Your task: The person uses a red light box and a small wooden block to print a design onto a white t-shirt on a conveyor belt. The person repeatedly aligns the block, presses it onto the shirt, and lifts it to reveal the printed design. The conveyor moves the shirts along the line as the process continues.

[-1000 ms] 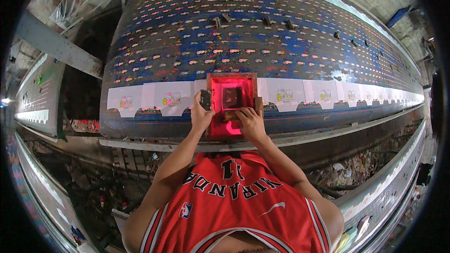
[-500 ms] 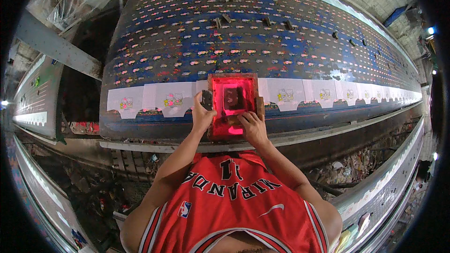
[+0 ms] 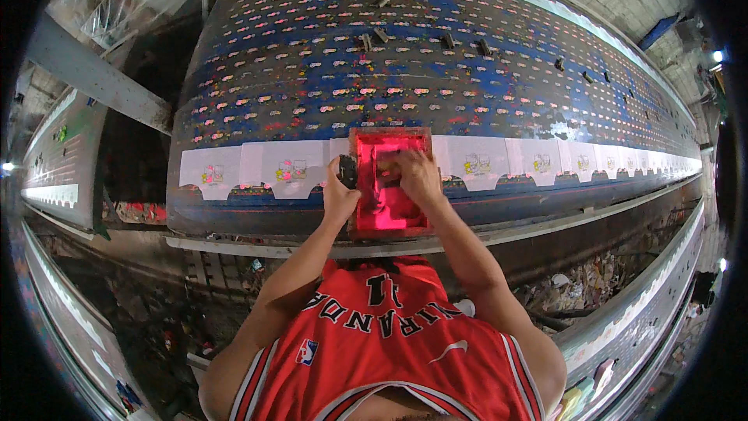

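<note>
A wooden screen-printing frame, its inside wet with bright pink ink, lies over the row of white fabric pieces at the near side of the long table. My left hand is closed around the frame's left side, at a dark block there. Inside the frame, toward its far end, my right hand grips a squeegee, mostly covered by the fingers and slightly blurred. White fabric pieces with printed cartoon figures and yellow flowers show on both sides; whatever lies beneath the frame is hidden.
The long printing table is covered in rows of small leftover prints. Several small dark blocks lie across it. A rail runs along its near edge, above littered ground. A grey beam stands left, and more tables flank me.
My right hand has pushed the squeegee from the near part of the frame to its far part. My left hand remains at the frame's left side.
</note>
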Tool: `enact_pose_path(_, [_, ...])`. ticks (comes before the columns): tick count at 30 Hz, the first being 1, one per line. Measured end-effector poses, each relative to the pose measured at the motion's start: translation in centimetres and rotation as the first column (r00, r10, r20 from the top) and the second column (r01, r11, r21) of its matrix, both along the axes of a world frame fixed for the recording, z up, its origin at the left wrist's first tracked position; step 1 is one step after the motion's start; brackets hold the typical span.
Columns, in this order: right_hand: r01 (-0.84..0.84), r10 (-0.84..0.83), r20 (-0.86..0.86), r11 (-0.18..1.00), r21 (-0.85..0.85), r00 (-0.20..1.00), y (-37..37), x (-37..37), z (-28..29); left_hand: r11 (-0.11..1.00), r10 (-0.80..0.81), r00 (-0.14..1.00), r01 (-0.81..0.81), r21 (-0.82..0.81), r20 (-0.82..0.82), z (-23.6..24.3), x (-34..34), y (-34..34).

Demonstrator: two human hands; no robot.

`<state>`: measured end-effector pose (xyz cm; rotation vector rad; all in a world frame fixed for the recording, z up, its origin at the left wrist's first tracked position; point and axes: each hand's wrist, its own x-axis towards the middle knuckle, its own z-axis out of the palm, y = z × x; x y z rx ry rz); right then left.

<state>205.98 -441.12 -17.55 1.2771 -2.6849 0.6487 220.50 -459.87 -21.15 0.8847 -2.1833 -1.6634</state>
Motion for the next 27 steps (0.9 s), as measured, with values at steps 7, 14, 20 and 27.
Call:
enact_pose_path(7, [-0.075, 0.076, 0.018, 0.997, -0.005, 0.997, 5.6, 5.7, 1.0, 0.989, 0.021, 0.988, -0.043, -0.141, -0.152, -1.1, -0.2, 1.6])
enact_pose_path(14, [-0.001, 0.001, -0.023, 1.0, -0.03, 1.0, 14.1, 0.6, 3.9, 0.982, 0.015, 0.962, -0.066, -0.179, -0.274, 0.6, -5.7, 11.1])
enact_pose_path(20, [0.012, -0.011, -0.028, 0.998, 0.055, 1.0, 23.0, -3.7, 4.4, 0.999, 0.02, 0.977, -0.031, -0.045, -0.21, 1.0, -10.7, 20.5])
enact_pose_path(27, [-0.053, 0.053, 0.004, 0.999, -0.003, 0.999, 26.5, -5.5, 1.4, 0.995, 0.057, 0.998, -0.057, -0.087, -0.009, 1.0, -12.1, 22.8])
